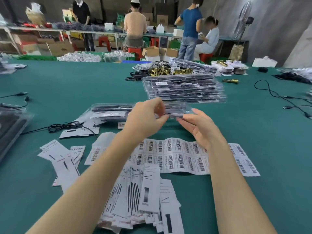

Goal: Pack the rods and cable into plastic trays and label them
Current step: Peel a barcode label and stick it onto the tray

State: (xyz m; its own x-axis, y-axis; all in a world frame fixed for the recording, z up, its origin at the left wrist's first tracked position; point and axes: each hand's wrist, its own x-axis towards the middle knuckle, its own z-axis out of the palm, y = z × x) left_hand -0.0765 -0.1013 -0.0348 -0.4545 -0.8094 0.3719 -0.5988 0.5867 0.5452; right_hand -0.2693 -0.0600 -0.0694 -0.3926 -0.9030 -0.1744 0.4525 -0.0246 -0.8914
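At the nine o'clock edge of the green counter (pixel 50 85) lies a dark tray under clear plastic (pixel 10 127), and just to its right, about eight o'clock from the middle, a coiled black cable (pixel 65 126) rests on loose printed cards (pixel 65 159). A clear plastic tray (pixel 111 110) holding dark rods lies at the centre, with its right end between the two hands. The left hand (pixel 146 116) hovers over that end, its fingers curled in a narrow pinch at the tray's edge; motion blur hides whether they actually grip it. At six o'clock a heap of product insert cards (pixel 143 196) spreads between the forearms, and above it a sheet of barcode labels (pixel 177 154) lies flat under the wrists. The right hand (pixel 200 128) is spread wide, palm up, fingertips touching the tray's right end. At twelve o'clock stands a stack of packed clear trays (pixel 184 89), with brass fittings (pixel 170 70) behind it. Loose black cables (pixel 278 97) trail at two o'clock.
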